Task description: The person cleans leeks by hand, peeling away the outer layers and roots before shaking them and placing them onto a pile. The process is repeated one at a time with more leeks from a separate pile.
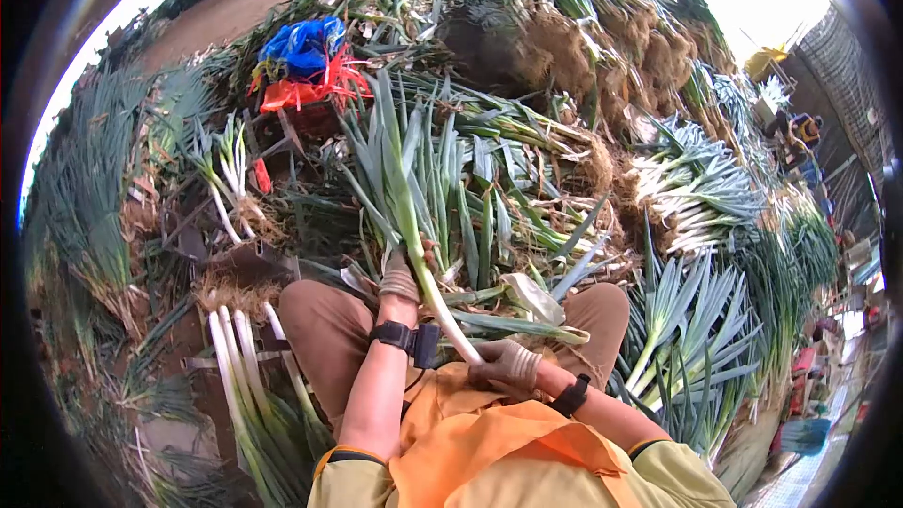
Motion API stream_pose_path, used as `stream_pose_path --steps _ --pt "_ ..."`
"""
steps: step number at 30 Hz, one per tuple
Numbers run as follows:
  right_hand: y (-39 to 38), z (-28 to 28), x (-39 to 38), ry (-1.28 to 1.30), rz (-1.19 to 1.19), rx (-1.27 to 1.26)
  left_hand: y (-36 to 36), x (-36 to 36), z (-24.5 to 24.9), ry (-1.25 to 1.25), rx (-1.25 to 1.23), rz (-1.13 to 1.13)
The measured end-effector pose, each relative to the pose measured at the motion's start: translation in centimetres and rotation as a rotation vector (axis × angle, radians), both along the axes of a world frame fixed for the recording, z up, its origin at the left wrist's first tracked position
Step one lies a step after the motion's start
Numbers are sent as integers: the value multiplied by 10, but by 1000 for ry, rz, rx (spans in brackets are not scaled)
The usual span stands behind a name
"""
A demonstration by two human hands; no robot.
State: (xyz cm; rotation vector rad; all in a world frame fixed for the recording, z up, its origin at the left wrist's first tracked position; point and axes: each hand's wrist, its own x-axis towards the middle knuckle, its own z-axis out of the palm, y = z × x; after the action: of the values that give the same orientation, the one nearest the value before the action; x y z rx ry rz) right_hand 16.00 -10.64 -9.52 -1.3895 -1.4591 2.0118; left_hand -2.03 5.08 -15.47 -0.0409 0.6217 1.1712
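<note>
A long leek (432, 293) slants across my lap, its green leaves pointing away from me and its white end toward my waist. My left hand (400, 277), in a dirty knit glove, is closed around the stalk where white turns to green. Gloved as well, my right hand (509, 363) is wrapped around the white end; the root tip is hidden in it. Peeled outer leaves (534, 299) lie over my lap beside my right hand. Dark bands with a small device are on my left wrist, and another band is on my right wrist.
Trimmed leeks (246, 357) lie at my left, with others (682, 315) at my right. A heap of unpeeled leeks with soil-covered roots (564, 47) rises ahead. Blue plastic (303, 45) and red ties (324, 85) sit at front left. Another person (806, 129) is far right.
</note>
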Motion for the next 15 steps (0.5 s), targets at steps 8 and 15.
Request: stream_pose_path --steps 8,15 --pt "40 4 11 -15 -70 180 -49 16 -84 878 60 -804" --pt "27 -43 17 -369 110 408 -12 -25 -85 658 -31 71"
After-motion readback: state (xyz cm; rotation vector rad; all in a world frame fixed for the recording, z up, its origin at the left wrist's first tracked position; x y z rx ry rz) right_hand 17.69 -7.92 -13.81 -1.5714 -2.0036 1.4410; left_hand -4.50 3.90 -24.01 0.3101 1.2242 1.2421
